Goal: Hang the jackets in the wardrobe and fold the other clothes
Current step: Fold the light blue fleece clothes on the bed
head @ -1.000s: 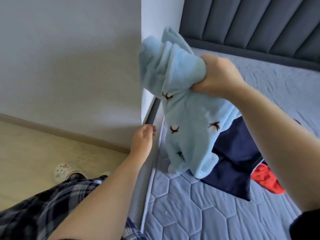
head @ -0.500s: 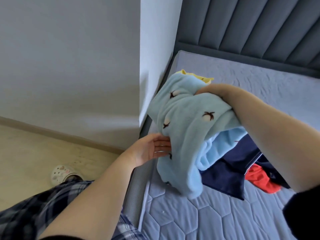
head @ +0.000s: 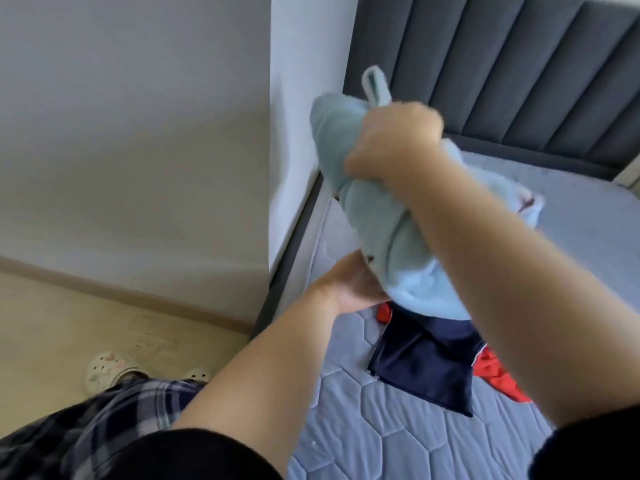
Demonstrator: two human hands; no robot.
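Home bedroom: quilted mattress on the right, padded grey headboard at the far side, wood floor left.

Fluffy matt fleece garment; quilted cloth mattress; glossy navy shorts.

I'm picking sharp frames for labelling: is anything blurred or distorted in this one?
Head view: the right hand and the blue fleece it grips are motion-blurred; the mattress quilting and navy garment stay fairly sharp; wide-angle lens bends the wall corner.
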